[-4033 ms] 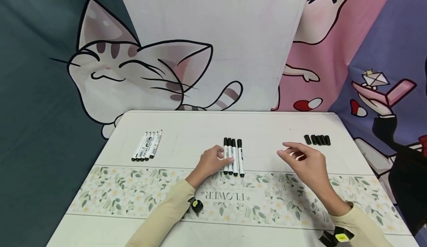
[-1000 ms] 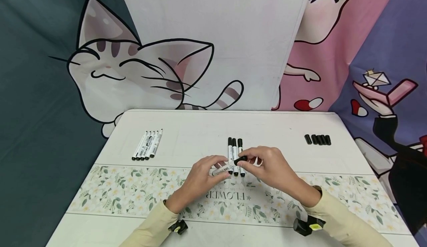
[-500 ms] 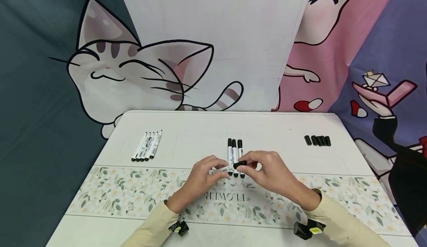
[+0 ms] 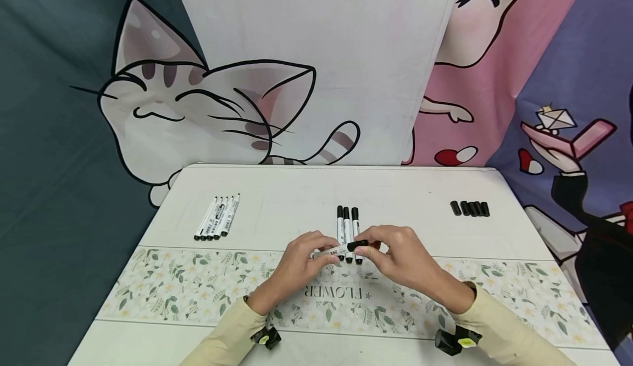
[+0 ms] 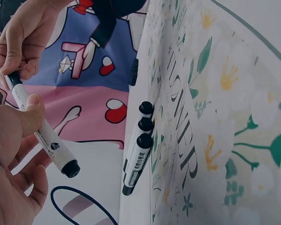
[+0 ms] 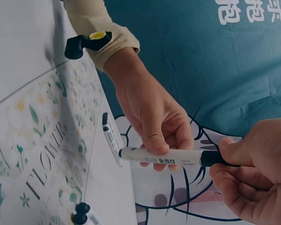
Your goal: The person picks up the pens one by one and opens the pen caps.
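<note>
A white whiteboard marker (image 5: 57, 149) is held above the table between both hands. My left hand (image 4: 300, 257) pinches its white barrel between thumb and fingers. With thumb and fingertips my right hand (image 4: 403, 251) grips the black cap (image 6: 210, 158) at the other end. In the right wrist view the cap sits right against the barrel, in line with it. Beneath the held marker, in the head view, three capped markers (image 4: 348, 224) lie side by side, partly covered by it and the fingers.
On the left of the white table (image 4: 292, 190) lies a row of several uncapped markers (image 4: 217, 218), tips pointing away. Several loose black caps (image 4: 470, 208) lie in a row at the right. A printed floral strip (image 4: 207, 283) crosses the tabletop. Cartoon-printed cloth hangs behind.
Four seconds ago four markers lay in the middle; my left hand has since lifted one. My right hand came leftward and took its cap. Over the last half second both hands hardly moved.
</note>
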A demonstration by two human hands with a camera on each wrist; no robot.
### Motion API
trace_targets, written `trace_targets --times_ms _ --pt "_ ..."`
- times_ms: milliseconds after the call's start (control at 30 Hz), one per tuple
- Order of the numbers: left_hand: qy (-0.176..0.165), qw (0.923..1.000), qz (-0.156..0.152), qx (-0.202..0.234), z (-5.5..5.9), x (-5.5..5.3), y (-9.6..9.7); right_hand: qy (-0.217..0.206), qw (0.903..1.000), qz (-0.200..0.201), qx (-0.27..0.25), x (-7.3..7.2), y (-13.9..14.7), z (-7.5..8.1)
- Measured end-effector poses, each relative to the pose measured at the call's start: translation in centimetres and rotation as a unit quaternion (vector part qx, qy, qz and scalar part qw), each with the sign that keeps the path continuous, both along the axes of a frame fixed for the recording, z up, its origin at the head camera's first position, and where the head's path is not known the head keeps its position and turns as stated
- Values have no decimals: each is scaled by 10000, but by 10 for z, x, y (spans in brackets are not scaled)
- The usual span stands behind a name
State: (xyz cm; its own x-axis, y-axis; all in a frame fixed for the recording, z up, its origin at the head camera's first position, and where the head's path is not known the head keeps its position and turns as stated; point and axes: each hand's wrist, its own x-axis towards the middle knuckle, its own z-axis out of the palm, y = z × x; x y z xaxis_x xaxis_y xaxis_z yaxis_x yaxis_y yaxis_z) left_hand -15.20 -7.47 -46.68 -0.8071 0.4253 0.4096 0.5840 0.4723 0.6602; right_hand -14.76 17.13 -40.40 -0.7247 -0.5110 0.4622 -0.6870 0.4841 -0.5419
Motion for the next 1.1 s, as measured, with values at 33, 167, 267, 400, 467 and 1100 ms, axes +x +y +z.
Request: trace_targets --times_ms 33,167,267,400,467,1100 --pt "-11 10000 -5 -26 0 0 0 30 10000 12 11 0 0 0" --pt "-60 9999 -21 -138 1 0 -1 155 9999 22 56 0 0 -2" --pt "-76 9998 -56 -200 2 0 -2 227 9997 23 81 -1 0 -3" --pt "-51 9996 -120 -239 3 -1 -4 271 9996 37 75 -1 0 -4" --pt "-35 9996 -133 -264 4 -1 -5 272 9996 38 62 -2 0 -4" --pt "-305 9984 -234 -420 8 -2 -7 458 9989 113 83 -1 2 -7"
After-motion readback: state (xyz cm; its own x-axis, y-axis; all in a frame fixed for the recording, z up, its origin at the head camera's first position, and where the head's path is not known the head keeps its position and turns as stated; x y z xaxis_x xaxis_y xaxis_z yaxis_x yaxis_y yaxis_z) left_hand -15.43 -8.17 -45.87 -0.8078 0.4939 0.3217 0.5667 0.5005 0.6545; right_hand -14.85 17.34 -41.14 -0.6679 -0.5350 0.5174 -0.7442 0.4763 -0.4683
